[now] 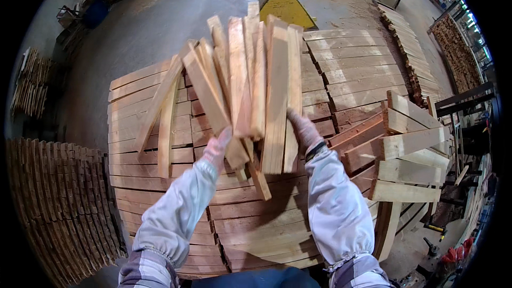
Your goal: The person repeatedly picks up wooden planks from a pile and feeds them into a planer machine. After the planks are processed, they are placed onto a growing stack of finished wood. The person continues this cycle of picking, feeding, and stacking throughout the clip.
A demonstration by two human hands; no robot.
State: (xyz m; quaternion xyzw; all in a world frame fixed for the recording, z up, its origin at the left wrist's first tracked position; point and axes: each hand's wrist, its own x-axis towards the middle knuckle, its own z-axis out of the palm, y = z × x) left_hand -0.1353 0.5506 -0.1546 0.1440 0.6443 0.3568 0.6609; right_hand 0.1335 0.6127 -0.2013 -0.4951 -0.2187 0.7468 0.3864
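A loose bundle of wooden slats (241, 80) fans out between my two hands, above a broad layer of boards (256, 224). My left hand (217, 148) is closed on the bundle's left side, near the slats' lower ends. From the right, my right hand (305, 130) presses against the outermost slats, its fingers partly hidden behind them. The slats lie at uneven angles, and some of their ends stick out below my hands. To the left of the bundle, two loose slats (166, 138) rest at a slant on the boards.
Thicker wood pieces (410, 154) are heaped on the right side of the stack. Beyond the far edge stands a yellow metal piece (287, 9), perhaps part of a pallet truck. A tall wood stack (61, 202) flanks the left, and a long row of boards (413, 53) runs at far right.
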